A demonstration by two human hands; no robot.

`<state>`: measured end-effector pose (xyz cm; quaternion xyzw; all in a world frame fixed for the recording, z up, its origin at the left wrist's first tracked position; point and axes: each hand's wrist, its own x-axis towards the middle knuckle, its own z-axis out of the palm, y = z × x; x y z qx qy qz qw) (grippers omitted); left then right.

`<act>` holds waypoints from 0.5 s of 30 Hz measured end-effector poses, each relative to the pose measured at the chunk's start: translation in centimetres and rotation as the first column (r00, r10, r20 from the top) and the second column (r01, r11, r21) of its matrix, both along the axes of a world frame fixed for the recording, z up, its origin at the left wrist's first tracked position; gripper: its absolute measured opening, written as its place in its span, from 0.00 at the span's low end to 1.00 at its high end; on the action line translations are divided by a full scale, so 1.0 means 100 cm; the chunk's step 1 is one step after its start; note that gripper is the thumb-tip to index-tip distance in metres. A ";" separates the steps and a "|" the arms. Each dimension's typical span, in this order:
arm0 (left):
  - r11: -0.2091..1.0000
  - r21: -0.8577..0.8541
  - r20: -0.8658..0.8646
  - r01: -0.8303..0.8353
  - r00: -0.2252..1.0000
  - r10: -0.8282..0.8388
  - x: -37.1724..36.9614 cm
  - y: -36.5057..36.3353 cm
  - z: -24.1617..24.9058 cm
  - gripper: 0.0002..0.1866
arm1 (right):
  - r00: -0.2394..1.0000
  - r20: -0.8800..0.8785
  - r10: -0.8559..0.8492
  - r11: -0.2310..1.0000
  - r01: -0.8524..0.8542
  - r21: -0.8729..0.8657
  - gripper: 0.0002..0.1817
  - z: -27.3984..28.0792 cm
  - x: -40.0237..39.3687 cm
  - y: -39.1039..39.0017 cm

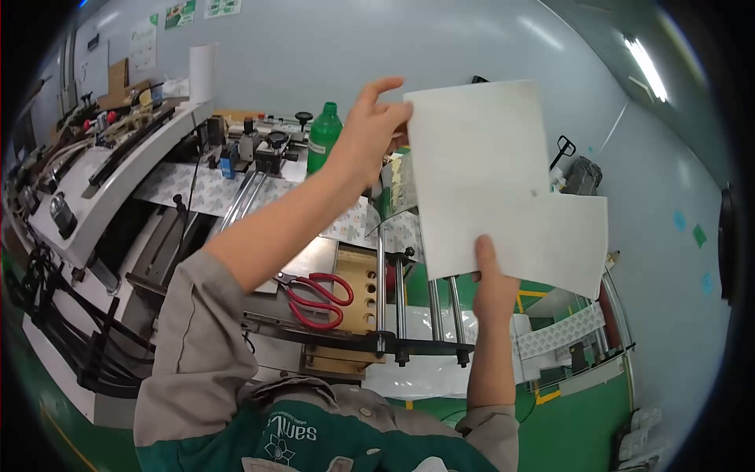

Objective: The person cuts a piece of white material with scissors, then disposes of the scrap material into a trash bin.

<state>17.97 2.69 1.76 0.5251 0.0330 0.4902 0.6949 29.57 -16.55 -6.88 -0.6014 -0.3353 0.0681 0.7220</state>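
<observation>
A white L-shaped sheet (487, 173) is held up in front of me, above the machine's metal rods. My right hand (494, 287) grips its lower edge, with the thumb on the near face and the other fingers hidden behind. At the sheet's upper left edge is my left hand (377, 130), its index finger raised and its other fingertips partly hidden by the edge. A shiny, patterned piece (399, 187) shows behind the sheet, below my left hand. Red-handled scissors (318, 303) lie on the machine below my left forearm.
A green bottle (323, 138) stands on the machine behind my left forearm. A printed web (185, 189) runs across the machine (141, 169) at the left. Metal rods (381, 283) stick out below the sheet. Another printed strip (562, 330) is at the lower right.
</observation>
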 end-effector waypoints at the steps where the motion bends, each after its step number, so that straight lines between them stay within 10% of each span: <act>1: 0.999 0.045 -0.013 -0.007 1.000 0.007 0.004 0.012 0.005 0.21 | 0.995 0.102 -0.006 0.999 0.002 0.032 0.17 0.000 0.011 0.003; 15: 0.918 0.331 -0.415 0.219 0.907 -0.067 0.086 0.164 -0.029 0.13 | 0.931 0.360 -0.068 0.946 0.175 -0.272 0.22 0.055 0.023 0.052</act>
